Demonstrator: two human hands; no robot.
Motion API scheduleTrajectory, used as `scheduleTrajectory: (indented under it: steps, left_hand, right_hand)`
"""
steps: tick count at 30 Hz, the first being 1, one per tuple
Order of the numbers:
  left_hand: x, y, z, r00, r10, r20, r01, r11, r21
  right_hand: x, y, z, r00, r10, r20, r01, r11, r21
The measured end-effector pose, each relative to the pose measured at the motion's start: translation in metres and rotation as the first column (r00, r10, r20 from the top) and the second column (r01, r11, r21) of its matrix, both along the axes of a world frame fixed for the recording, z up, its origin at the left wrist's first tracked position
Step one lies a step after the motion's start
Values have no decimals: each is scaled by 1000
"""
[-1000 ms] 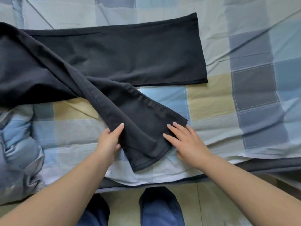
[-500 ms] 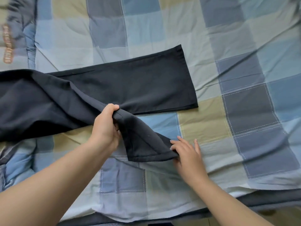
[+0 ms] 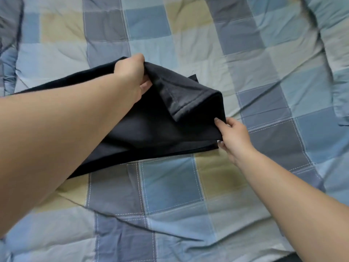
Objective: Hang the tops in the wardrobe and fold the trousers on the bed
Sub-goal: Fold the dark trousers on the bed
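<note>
Trousers (image 3: 151,129): black, on bed, middle-left of view; run from left edge to hems at centre-right; partly hidden by left forearm.
Upper leg: lifted off lower leg, hem end raised and curling over, stitched hem line visible on its underside.
Lower leg: flat on quilt, hem edge just beside right hand; a bit of its far hem corner sticks out behind the raised leg.
Left hand (image 3: 132,76): above the trousers, fingers curled round the far edge of the upper leg near the hem, thumb under the cloth; holding it up.
Right hand (image 3: 234,137): at the near hem corner, fingers (image 3: 219,121) pinching the upper leg's corner, thumb side on top of cloth; one fingertip also touches the lower leg's hem edge.
Fingers state: both narrow, both holding trousers cloth.
Bed (image 3: 264,233): fills the view, covered by quilt.
Quilt (image 3: 170,186): check pattern, blue, grey, pale green, tan squares with white stitch lines; creased, long folds across lower part and at right.
Containers: cannot tell, only bed surface in view; trousers are the one item lying on it.
Top-left corner: darker rumpled cloth at edge, too blurred to identify.
Bottom-right corner: dark strip past the quilt's edge, unclear.
</note>
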State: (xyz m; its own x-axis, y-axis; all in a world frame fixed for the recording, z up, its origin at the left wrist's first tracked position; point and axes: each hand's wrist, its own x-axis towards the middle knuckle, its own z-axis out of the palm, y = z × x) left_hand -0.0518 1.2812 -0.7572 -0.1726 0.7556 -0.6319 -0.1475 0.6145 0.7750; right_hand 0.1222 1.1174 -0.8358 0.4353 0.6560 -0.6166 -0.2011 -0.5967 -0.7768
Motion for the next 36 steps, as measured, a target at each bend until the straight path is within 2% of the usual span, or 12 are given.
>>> scheduleTrajectory:
  steps: [4, 6, 8, 11, 13, 19, 22, 25, 27, 29, 31, 36]
  left_hand:
    - [-2, -8, -25, 994, -99, 49, 103, 991, -90]
    - [-17, -29, -42, 993, -115, 34, 118, 983, -137]
    - [-41, -62, -62, 995, -99, -12, 94, 975, -203]
    - [-86, -119, -88, 997, -52, -60, 29, 938, -345]
    - [-107, -149, -98, 995, 15, -97, -54, 907, -417]
    - [-123, -155, -104, 959, 282, -19, -270, 897, -349]
    - [-130, -147, -106, 899, 436, -40, -425, 845, -325]
    - [-140, -161, -105, 899, 433, -63, -431, 849, -306]
    - [-149, -177, -103, 917, 398, -21, -383, 864, -326]
    - [-162, -182, -99, 916, 401, 26, -366, 860, -356]
    - [-185, -177, -97, 909, 414, 50, -372, 858, -355]
    - [-247, -169, -82, 869, 488, 79, -437, 834, -337]
  right_hand:
    - [3, 6, -20, 1000, -11, 11, 13, 992, -124]
    - [3, 2, -31, 996, -89, -18, 85, 986, -145]
    - [2, -7, -39, 986, -162, -42, 152, 973, -174]
    - [-3, -23, -48, 990, -126, 67, 137, 966, -220]
    - [-9, -27, -48, 991, -107, 82, 123, 965, -230]
    - [-20, -22, -39, 946, -205, -251, 141, 958, -251]
    - [-12, -22, -37, 945, -256, -204, 206, 950, -236]
    - [-7, -27, -33, 940, -316, -130, 287, 936, -202]
    - [-14, -33, -32, 910, -378, -168, 344, 917, -200]
    - [-28, -36, -30, 860, -429, -277, 387, 901, -194]
    - [-51, -39, -26, 854, -397, -337, 349, 917, -194]
    - [-130, -43, -13, 936, -115, -333, 28, 966, -257]
